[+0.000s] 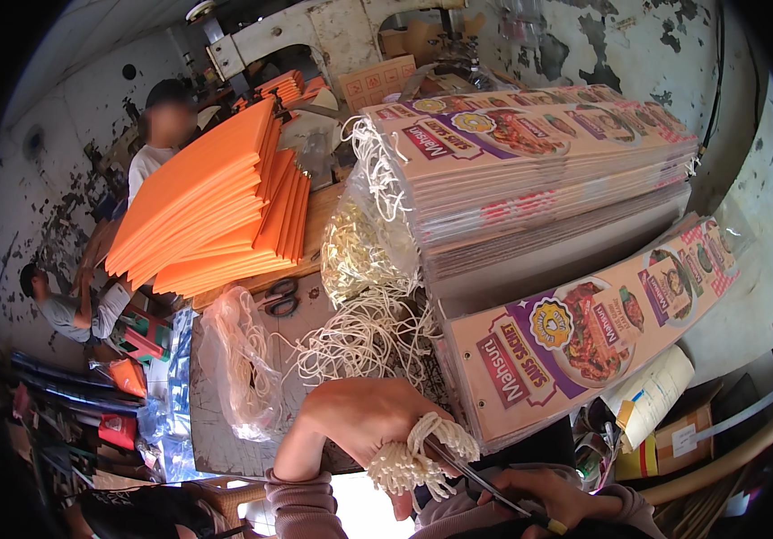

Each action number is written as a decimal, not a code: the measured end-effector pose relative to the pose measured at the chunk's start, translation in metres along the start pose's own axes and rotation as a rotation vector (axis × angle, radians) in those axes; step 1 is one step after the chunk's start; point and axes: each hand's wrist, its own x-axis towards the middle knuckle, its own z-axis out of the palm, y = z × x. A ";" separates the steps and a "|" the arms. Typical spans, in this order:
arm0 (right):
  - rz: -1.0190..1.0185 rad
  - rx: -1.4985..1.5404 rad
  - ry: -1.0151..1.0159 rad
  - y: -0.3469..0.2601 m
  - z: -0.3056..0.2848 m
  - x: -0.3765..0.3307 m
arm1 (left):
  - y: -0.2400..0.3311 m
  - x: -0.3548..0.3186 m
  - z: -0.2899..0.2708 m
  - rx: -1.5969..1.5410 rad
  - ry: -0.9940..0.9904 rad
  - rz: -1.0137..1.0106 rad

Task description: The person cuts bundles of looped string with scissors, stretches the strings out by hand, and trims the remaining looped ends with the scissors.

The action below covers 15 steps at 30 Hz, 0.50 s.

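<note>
String (418,458) was wound in 1 bundle round your clenched left hand (373,422); your right hand (553,499) gripped scissors (476,476) at it, the loose pile (359,337) on the counter (225,431) apparently left.

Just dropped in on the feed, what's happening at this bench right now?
The person's left hand holds a bundle of white cord looped around its fingers, while the right hand works a pair of scissors at the bundle. More loose cord lies on the bench beside a tall stack of printed cardboard sheets. A pile of orange sheets sits further left, and two other people are busy in the background.
</note>
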 end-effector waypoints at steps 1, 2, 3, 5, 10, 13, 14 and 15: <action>0.009 0.000 0.014 0.002 -0.005 0.003 | -0.012 0.001 0.001 -0.005 0.001 0.000; -0.004 -0.020 -0.020 0.002 -0.007 0.003 | -0.013 0.002 0.003 0.003 0.005 -0.014; -0.019 -0.042 -0.055 0.002 -0.007 0.003 | -0.020 0.001 0.012 -0.101 -0.023 0.015; -0.193 -0.122 0.048 -0.001 0.001 0.006 | -0.029 0.009 0.026 -0.202 -0.061 0.060; -0.459 -0.204 0.218 0.012 0.013 0.035 | -0.040 0.007 0.045 -0.249 -0.042 0.115; -0.445 -0.191 0.261 0.018 0.013 0.028 | -0.040 0.021 0.038 -0.255 -0.044 0.160; -0.436 -0.178 0.242 0.026 0.011 0.029 | -0.044 0.015 0.042 -0.268 -0.053 0.135; -0.428 -0.168 0.231 0.034 0.009 0.030 | -0.046 0.010 0.043 -0.282 -0.063 0.111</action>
